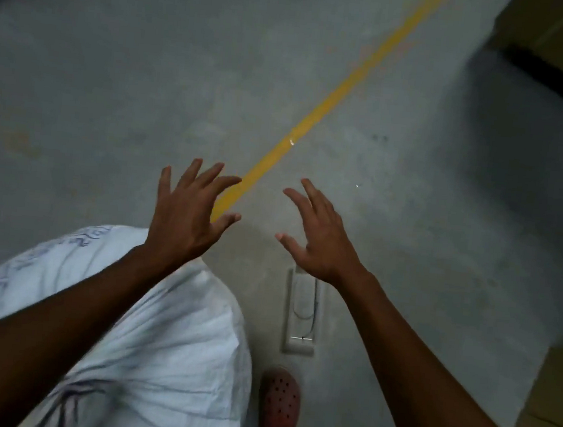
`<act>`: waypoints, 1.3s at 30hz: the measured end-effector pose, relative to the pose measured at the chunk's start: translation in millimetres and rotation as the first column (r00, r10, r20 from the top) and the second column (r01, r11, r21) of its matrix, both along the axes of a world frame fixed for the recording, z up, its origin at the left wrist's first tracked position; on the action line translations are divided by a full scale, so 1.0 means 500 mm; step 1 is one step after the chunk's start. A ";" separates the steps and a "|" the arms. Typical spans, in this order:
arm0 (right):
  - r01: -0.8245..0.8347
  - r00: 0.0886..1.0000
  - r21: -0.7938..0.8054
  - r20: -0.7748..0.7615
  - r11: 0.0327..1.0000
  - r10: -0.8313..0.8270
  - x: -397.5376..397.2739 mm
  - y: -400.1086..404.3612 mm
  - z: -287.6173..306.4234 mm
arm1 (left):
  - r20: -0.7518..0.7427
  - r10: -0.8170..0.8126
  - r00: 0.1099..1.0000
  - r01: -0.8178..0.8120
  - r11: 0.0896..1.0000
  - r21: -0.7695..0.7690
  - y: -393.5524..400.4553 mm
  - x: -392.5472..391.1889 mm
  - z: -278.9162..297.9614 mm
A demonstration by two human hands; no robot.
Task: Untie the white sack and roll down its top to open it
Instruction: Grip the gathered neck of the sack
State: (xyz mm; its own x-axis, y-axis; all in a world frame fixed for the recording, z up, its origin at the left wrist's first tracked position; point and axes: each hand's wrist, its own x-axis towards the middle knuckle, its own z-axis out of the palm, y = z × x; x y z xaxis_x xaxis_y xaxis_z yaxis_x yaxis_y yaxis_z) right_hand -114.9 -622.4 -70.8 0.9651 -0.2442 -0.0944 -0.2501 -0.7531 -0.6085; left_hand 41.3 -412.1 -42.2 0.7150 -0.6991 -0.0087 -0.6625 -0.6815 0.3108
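Below left forearm: white sack (164, 346), clear of fingers (204, 175).

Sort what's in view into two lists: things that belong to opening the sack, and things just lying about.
Belongs to the job:
- white sack, its top gathered and tied
- left hand, open, fingers spread, holding nothing
- right hand, open, holding nothing

Just lying about:
- yellow floor line
- pale flat plate on the floor
- pink perforated clog
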 end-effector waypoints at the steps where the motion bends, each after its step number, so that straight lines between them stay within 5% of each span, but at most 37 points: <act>1: -0.038 0.999 -0.005 0.025 0.999 0.038 0.023 0.031 0.033 | -0.005 0.021 1.000 -0.021 1.000 -0.020 0.045 0.011 0.034; 8: -0.314 0.948 0.028 0.065 0.949 0.312 0.109 0.310 0.151 | -0.083 0.212 0.974 -0.214 0.977 -0.015 0.420 0.001 0.152; 18: -0.592 0.793 0.167 -0.056 0.788 0.607 0.045 0.657 0.127 | -0.414 0.390 0.823 -0.432 0.902 -0.010 0.814 -0.175 0.077; 26: -0.624 0.709 0.169 -0.287 0.762 0.644 -0.018 0.780 0.079 | -0.588 0.399 0.704 -0.546 0.833 -0.089 0.908 -0.240 0.023; 39: -0.663 0.724 0.122 -0.148 0.739 0.674 0.011 0.803 0.049 | -0.565 0.442 0.697 -0.648 0.726 -0.231 0.894 -0.248 0.033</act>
State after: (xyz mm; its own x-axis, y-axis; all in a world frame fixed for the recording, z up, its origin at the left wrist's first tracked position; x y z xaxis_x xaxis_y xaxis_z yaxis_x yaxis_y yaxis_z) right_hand -109.4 -220.8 -46.4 0.8423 0.4691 -0.2655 0.2017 -0.7310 -0.6519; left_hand -82.8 35.1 -25.8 0.9484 -0.1959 -0.2495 0.0759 -0.6236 0.7781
